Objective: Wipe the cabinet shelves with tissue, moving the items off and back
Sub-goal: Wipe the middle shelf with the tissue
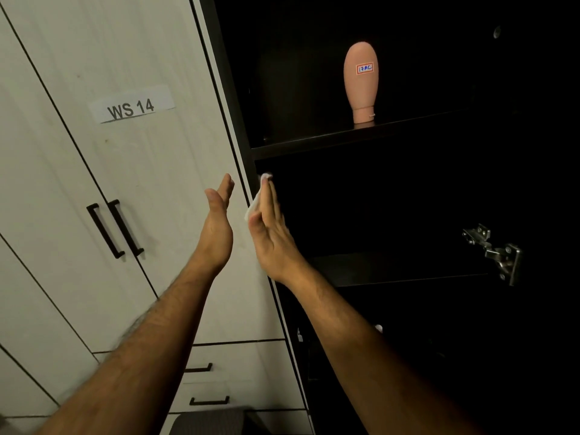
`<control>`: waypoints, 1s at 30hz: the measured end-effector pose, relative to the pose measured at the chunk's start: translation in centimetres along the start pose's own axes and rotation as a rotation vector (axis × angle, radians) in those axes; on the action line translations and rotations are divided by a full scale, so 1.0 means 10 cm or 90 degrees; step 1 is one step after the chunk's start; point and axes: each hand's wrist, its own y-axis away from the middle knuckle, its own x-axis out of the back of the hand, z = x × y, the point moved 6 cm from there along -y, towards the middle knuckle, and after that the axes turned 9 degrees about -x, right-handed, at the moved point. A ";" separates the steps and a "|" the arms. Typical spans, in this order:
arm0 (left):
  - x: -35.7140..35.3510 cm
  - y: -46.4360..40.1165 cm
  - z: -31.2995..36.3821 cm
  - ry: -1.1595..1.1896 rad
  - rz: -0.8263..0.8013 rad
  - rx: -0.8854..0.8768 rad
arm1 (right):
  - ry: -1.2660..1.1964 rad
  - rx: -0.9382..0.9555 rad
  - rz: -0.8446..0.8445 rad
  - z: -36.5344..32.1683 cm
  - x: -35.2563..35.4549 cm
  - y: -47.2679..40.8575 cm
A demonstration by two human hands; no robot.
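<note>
Dark cabinet [408, 215] open; right hand [270, 227] presses tissue [255, 204] on side edge.

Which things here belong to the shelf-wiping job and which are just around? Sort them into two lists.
Part of the job:
- tissue, pressed under the right hand
- pink bottle standing on the upper shelf
- left hand, open, holding nothing

Just around:
- WS 14 label
- black door handles
- metal hinge
- drawers

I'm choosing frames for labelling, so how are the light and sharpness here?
Head view: cabinet interior nearly black, detail lost; pink bottle and white door well lit; hands sharp, tissue readable; wide-angle lens tilts the straight edges.
</note>
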 end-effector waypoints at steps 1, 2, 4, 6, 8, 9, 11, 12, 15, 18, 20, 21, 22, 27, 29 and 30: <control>-0.01 0.03 -0.04 0.002 -0.001 0.006 | 0.014 -0.011 -0.001 0.10 -0.03 0.05; -0.03 0.07 -0.09 0.006 -0.001 0.012 | 0.024 -0.029 -0.009 0.21 -0.06 0.11; -0.07 0.14 -0.17 0.015 0.000 0.023 | 0.047 -0.074 -0.026 0.39 -0.10 0.21; -0.11 0.23 -0.27 0.025 0.000 0.034 | 0.091 -0.114 -0.049 0.52 -0.13 0.29; -0.14 0.33 -0.36 0.032 -0.003 0.051 | 0.126 -0.159 -0.084 0.65 -0.14 0.35; -0.16 0.37 -0.39 0.034 -0.006 0.058 | 0.137 -0.172 -0.097 0.71 -0.14 0.37; -0.20 0.45 -0.44 0.043 -0.009 0.073 | 0.171 -0.178 -0.121 0.81 -0.13 0.39; -0.21 0.49 -0.46 0.049 -0.008 0.081 | 0.185 -0.182 -0.135 0.86 -0.14 0.40; -0.25 0.58 -0.51 0.060 -0.004 0.098 | 0.235 -0.196 -0.167 0.94 -0.14 0.43; -0.29 0.68 -0.56 0.072 -0.004 0.116 | 0.355 -0.193 -0.208 0.95 -0.12 0.48; -0.33 0.73 -0.58 0.078 -0.005 0.122 | 0.442 -0.173 -0.217 0.96 -0.10 0.53; -0.35 0.75 -0.60 0.083 -0.005 0.123 | 0.475 -0.162 -0.216 0.96 -0.10 0.56; -0.36 0.77 -0.61 0.090 -0.004 0.126 | 0.504 -0.155 -0.216 0.96 -0.09 0.59; -0.44 0.87 -0.68 0.113 -0.004 0.133 | 0.622 -0.122 -0.216 0.98 -0.01 0.74; -0.46 0.92 -0.70 0.112 -0.009 0.128 | 0.644 -0.087 -0.213 0.97 0.06 0.78; -0.46 0.95 -0.72 0.113 -0.012 0.127 | 0.640 -0.066 -0.214 0.96 0.11 0.81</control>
